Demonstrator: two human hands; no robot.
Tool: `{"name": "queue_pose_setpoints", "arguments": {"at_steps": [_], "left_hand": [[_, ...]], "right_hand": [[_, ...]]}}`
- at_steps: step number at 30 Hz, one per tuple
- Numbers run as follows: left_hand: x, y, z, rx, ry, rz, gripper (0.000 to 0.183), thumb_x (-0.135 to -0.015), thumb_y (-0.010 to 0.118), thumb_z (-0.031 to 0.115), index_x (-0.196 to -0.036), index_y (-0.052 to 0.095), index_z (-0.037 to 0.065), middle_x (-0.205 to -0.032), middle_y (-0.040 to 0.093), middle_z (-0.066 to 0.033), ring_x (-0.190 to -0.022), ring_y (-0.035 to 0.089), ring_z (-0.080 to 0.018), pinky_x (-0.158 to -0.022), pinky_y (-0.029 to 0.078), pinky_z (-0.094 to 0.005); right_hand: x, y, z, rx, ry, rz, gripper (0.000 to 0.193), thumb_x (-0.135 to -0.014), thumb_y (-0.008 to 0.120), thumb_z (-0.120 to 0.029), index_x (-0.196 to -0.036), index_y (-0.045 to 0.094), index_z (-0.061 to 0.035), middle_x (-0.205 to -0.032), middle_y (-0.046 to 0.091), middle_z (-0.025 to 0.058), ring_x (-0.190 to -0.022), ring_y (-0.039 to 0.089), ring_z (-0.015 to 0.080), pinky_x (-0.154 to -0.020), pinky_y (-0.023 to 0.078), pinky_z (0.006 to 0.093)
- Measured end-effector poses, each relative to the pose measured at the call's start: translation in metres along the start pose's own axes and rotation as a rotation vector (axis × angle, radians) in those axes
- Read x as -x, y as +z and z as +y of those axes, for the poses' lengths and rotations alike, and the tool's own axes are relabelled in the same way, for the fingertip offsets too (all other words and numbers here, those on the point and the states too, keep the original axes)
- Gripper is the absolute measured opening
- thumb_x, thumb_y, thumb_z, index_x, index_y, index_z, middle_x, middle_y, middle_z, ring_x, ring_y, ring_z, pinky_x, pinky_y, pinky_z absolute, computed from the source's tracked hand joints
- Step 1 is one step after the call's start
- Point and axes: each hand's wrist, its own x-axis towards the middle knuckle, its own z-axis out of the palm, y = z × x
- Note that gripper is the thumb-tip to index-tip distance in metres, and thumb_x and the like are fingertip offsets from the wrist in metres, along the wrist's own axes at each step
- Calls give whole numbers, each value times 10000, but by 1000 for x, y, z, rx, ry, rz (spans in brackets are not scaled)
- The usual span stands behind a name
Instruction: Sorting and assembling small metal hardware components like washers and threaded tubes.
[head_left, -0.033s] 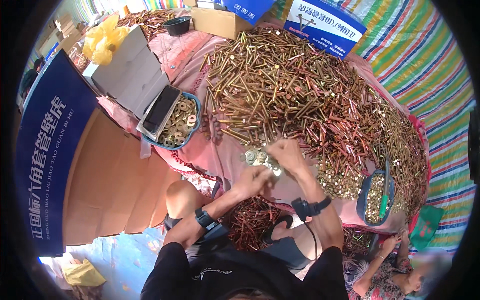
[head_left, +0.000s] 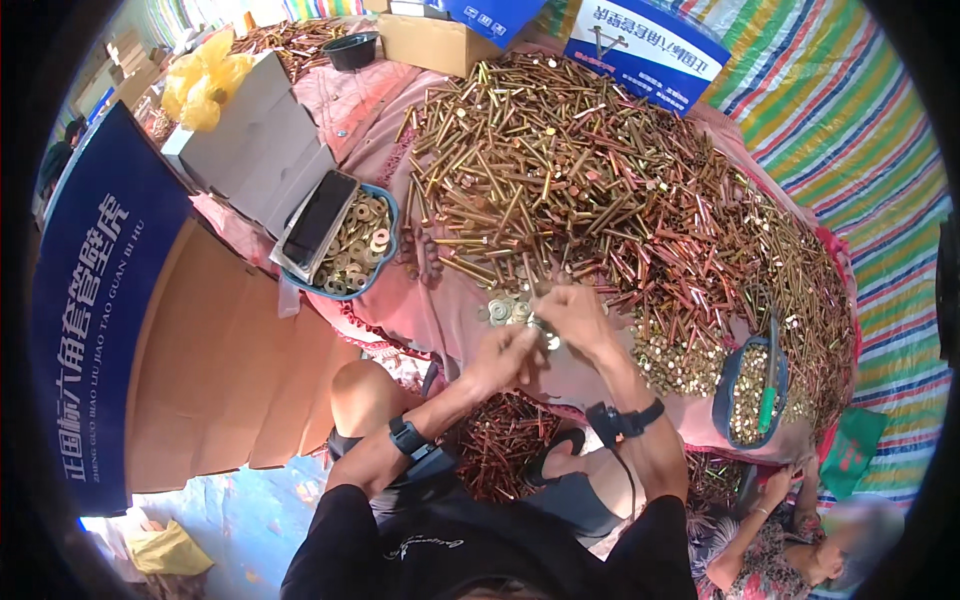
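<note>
My left hand (head_left: 505,358) is closed, its fingers curled close to my right hand over the pink cloth (head_left: 430,325). My right hand (head_left: 575,318) is also closed, thumb and fingers pinched together. Whatever lies between the fingertips of either hand is too small or hidden to make out. Just beyond them is a small heap of flat washers (head_left: 505,310), partly covered by the hands. A large pile of brassy bolts (head_left: 540,170) spreads from there to the far side and the right.
Left stands a blue basin (head_left: 345,296) of washers, with a phone (head_left: 320,215) across it. Small nuts (head_left: 680,365) lie right, beside a blue basket (head_left: 727,395) holding a green-handled tool (head_left: 767,410). Cardboard (head_left: 240,350) stands left. Another person's arm (head_left: 765,505) shows lower right.
My left hand has risen slightly towards my right hand, and their fingertips are now closer together. The view has shifted a little.
</note>
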Motion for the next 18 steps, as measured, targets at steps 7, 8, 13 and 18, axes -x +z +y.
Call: {"name": "queue_pose_setpoints", "arguments": {"at_steps": [7,8,13,18], "left_hand": [[7,12,-9,200,-68,72,419,-1065,545,433,-1135,642,32,-771,657,-33,-536,575,-80,-471,446,-210],[7,20,0,273,-20,123,372,-1060,571,395,-1135,634,36,-776,659,-34,-550,580,-79,-472,447,-210],[1,28,-2,326,60,116,199,-1057,606,239,-1105,640,49,-782,648,-5,-616,587,-54,-483,462,-213],[-5,43,-22,192,177,87,240,-1065,588,251,-1185,615,45,-888,677,-16,-671,612,-62,-550,511,-211]], "right_hand": [[61,-20,-9,-65,-15,-170,274,-880,750,-242,-885,737,32,-761,712,57,-693,611,99,-619,505,288],[65,-22,-6,-65,-10,-164,274,-880,750,-242,-885,737,32,-761,712,57,-693,611,99,-619,505,288],[73,-30,11,-88,28,-148,203,-924,751,-242,-918,772,-40,-702,665,-18,-588,552,53,-500,419,245],[45,-42,56,235,-106,508,193,-888,763,-208,-943,775,-23,-702,715,86,-652,657,154,-635,517,318]]}}
